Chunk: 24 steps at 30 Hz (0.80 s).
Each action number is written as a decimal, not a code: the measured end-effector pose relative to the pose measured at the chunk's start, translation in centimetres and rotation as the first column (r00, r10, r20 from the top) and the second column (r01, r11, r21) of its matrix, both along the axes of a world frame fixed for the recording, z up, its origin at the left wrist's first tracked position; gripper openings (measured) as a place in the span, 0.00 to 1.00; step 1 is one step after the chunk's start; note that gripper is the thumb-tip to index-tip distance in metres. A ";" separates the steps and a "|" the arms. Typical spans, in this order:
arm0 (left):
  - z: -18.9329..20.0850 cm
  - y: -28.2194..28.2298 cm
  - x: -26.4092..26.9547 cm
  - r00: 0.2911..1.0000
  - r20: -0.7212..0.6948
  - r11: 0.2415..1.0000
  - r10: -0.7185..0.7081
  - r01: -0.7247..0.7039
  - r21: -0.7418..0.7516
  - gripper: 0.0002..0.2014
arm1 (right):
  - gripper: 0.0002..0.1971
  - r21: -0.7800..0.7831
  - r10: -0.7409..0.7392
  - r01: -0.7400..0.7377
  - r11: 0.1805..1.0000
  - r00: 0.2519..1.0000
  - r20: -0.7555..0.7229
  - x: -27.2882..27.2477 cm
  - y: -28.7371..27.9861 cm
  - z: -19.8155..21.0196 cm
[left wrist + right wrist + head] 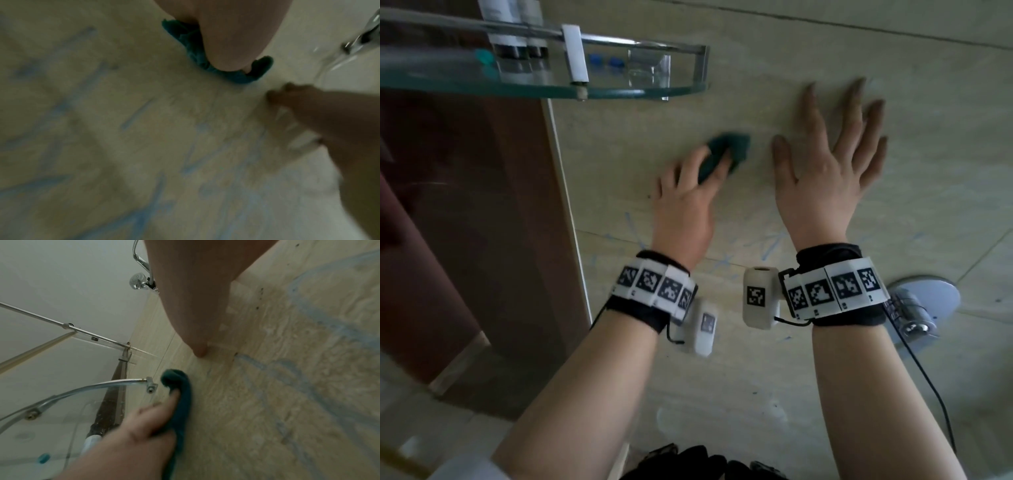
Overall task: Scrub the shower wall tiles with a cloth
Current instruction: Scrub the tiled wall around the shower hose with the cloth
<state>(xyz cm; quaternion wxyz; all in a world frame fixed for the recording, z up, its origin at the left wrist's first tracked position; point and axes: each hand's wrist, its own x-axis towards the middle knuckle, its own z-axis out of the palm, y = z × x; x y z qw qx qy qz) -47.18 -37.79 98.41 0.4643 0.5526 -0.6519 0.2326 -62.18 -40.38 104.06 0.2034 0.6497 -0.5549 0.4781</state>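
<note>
My left hand [686,198] grips a dark teal cloth [726,150] and presses it against the beige wall tiles [935,144], just below the glass shelf. The left wrist view shows the cloth [195,53] bunched under the palm, and the right wrist view shows fingers curled over the cloth [182,402]. My right hand [828,164] lies flat on the wall to the right of the cloth, fingers spread, holding nothing. Blue scribble marks [767,246] cross the tiles below both hands; the blue marks [308,369] look smeared up close.
A curved glass corner shelf [551,89] with bottles [517,34] juts out at upper left. A brown door frame [465,205] borders the wall on the left. A chrome valve [914,308] sticks out at lower right, with a black cable [931,380] hanging near it. A shower head [137,280] hangs farther along.
</note>
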 end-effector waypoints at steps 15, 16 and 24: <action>-5.9 0.2 -2.1 0.979 0.205 0.999 -0.011 0.004 0.035 0.33 | 0.29 0.028 0.016 -0.017 0.999 0.999 0.031 -0.7 0.4 0.1; -5.9 0.4 -1.9 0.975 0.223 0.999 -0.003 -0.005 0.036 0.32 | 0.29 0.040 0.017 -0.018 0.999 0.999 0.046 -1.0 0.5 0.1; 5.0 0.3 -2.3 0.998 -0.054 1.000 -0.012 0.011 -0.015 0.34 | 0.29 0.045 0.017 -0.022 0.999 0.993 0.117 -3.7 0.6 1.6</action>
